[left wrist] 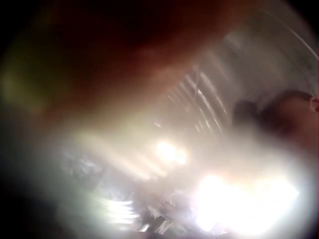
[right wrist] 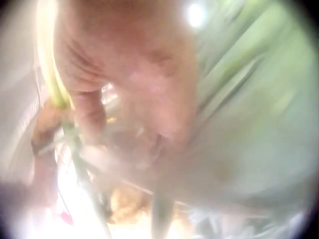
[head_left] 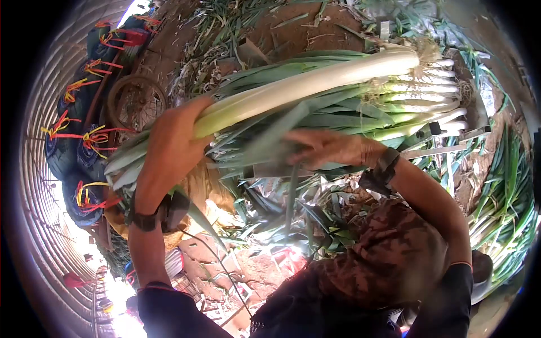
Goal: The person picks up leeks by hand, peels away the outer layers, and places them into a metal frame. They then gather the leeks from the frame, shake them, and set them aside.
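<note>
One thick leek (head_left: 315,80) lies slantwise over a row of leeks (head_left: 417,97), the left hand (head_left: 173,138) curled round its lower stalk. The right hand's grip (head_left: 338,149), below the stalk beside a leaf (head_left: 282,128), is too blurred to tell whether it pinches.

The left side is closed off by a pale, ribbed wall (head_left: 42,135), below which the near left is flooded with glaring light (head_left: 121,315). A smaller bright opening (head_left: 134,11) is seen at the far left. Dark sacks (head_left: 73,174), tied with red and yellow ribbons (head_left: 62,127), are lined along the wall, and a spoked wheel (head_left: 137,98) is placed beside them. The brown earth floor (head_left: 315,28) is strewn with leaf scraps (head_left: 208,56). Near the centre-left, reddish ground (head_left: 197,262) is lit in bright patches.
</note>
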